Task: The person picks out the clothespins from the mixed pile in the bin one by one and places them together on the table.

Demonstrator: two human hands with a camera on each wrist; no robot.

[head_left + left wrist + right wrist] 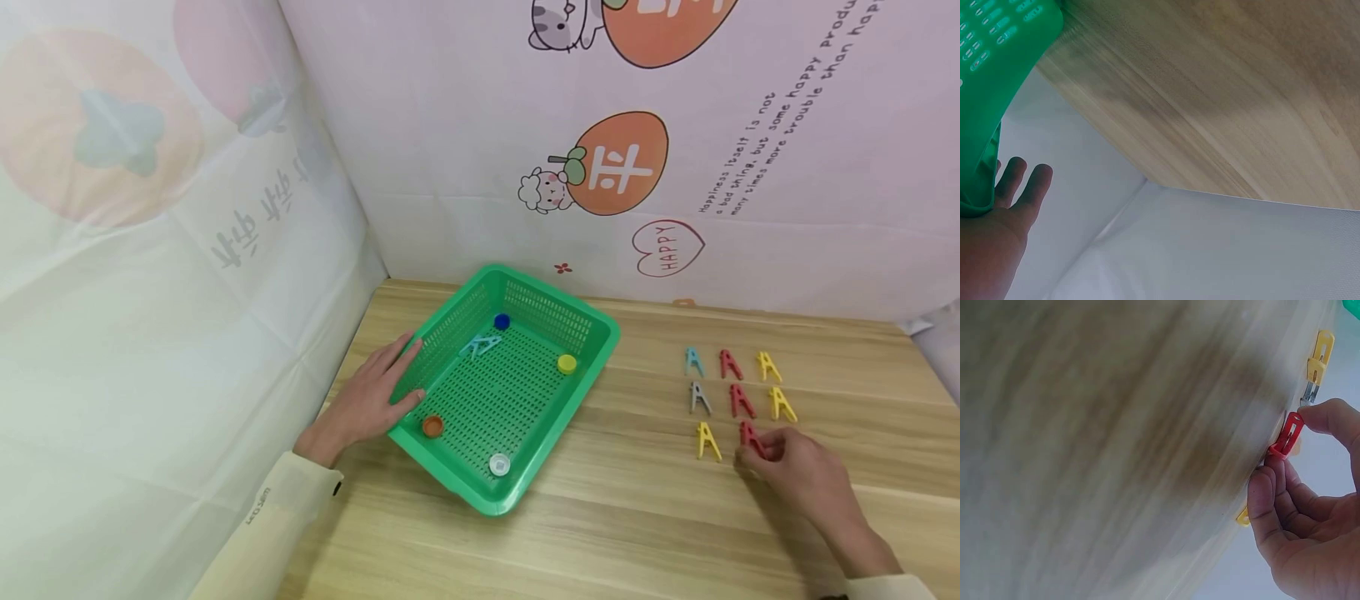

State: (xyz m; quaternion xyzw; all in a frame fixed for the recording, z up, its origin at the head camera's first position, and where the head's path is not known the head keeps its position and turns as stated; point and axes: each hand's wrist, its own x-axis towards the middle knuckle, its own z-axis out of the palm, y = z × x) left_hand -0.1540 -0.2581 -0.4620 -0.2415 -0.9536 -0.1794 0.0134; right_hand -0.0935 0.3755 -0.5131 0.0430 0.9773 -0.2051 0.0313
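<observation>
My left hand (365,398) rests on the left rim of a green plastic basket (564,421), fingers fairly straight. Its thumb and index finger reach over the edge; other fingers show along the outside in the left wrist view. On the right, my right hand (810,479) pinches a red clothespin (1288,434) between thumb and fingers, close over the table. More clothespins lie around it in rows: a yellow one (707,442) to its left, a red one (742,402) behind it. Partly hidden behind the fingers is another yellow clothespin (1243,517).
Inside the basket are a light blue clothespin (480,344) and blue (502,322), yellow (566,364), orange (432,426) and clear (499,464) caps. Farther back lie blue (693,361), grey (700,398) and other clothespins. Printed cloth (465,167) hangs behind and left of the wooden table (600,517).
</observation>
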